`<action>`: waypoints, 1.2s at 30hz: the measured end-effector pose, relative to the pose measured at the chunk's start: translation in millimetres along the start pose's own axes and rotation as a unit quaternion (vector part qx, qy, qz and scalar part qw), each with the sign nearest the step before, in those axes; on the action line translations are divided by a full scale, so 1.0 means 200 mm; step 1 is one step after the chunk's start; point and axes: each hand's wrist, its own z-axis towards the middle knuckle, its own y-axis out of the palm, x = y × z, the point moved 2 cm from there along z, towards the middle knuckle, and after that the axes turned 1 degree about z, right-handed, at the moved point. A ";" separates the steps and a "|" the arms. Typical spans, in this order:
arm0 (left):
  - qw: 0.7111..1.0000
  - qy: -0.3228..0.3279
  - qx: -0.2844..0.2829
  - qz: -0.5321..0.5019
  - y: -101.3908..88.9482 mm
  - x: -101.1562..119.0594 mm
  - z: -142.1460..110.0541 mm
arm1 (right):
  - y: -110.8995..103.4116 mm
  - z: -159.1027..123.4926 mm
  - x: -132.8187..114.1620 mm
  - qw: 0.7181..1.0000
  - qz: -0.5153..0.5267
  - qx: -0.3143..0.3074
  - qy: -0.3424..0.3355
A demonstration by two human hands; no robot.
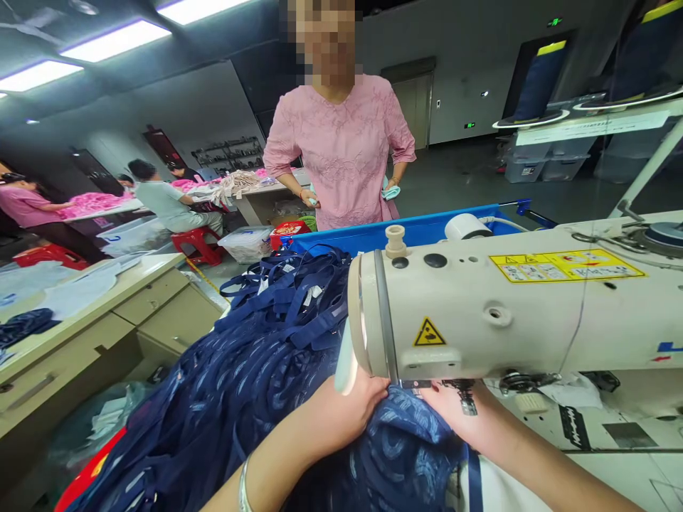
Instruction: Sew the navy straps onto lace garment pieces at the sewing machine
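Observation:
A white sewing machine point(464, 313) lies across the right side, its head end reaching over the work. Below that end, my left hand point(357, 402) is closed on the edge of a navy lace garment point(405, 427), fingers curled and partly covered by the machine. From the other side my right hand point(453, 409) grips the same cloth close to the needle area; its fingertips are mostly hidden behind machine parts. The garment's lace hangs bunched between my forearms. To the left, a large heap of navy lace garments with straps point(250, 355) presses up against my left arm.
Behind the machine runs a blue cloth bin point(416, 224), and a person in a pink top point(341, 149) stands beyond it. Thread cones point(541, 82) rise at the upper right. A drawer table point(101, 313) stands left. Farther back, several people sit or stand at tables.

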 end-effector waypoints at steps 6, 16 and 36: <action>1.000 0.010 0.010 0.009 0.01 -0.01 0.01 | -0.01 0.01 0.00 1.000 0.013 -0.005 -0.004; 1.000 0.007 0.005 0.002 0.01 0.00 0.01 | -0.01 0.01 -0.01 1.000 -0.015 -0.017 0.003; 0.992 0.050 0.022 -0.113 0.00 -0.04 0.02 | 0.13 0.04 0.15 0.999 0.025 -0.035 0.012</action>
